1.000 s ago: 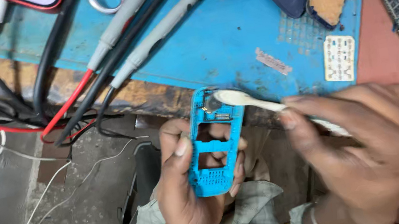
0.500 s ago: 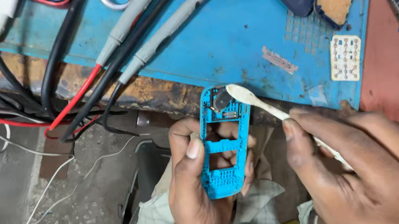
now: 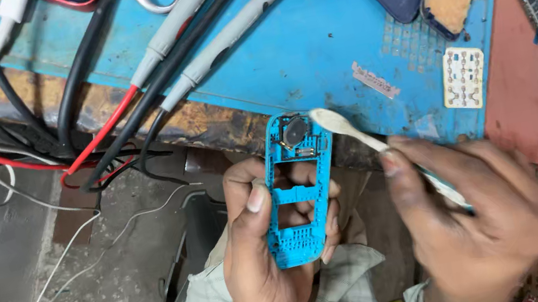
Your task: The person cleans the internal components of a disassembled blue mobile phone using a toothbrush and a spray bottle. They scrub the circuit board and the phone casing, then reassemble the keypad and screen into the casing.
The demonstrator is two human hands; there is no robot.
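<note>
So, left hand [image 3: 258, 262] fingers clamped round blue phone frame [image 3: 297, 190], lifted closer to blue mat [image 3: 311, 56] than a second ago. Right hand [image 3: 477, 218] pinching pale toothbrush [image 3: 345, 127], bristles probably scrubbing frame's top corner now.

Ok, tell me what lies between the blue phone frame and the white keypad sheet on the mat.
In the head view, the pale brush head lies between the blue phone frame and white keypad sheet, held by the right hand.
</note>
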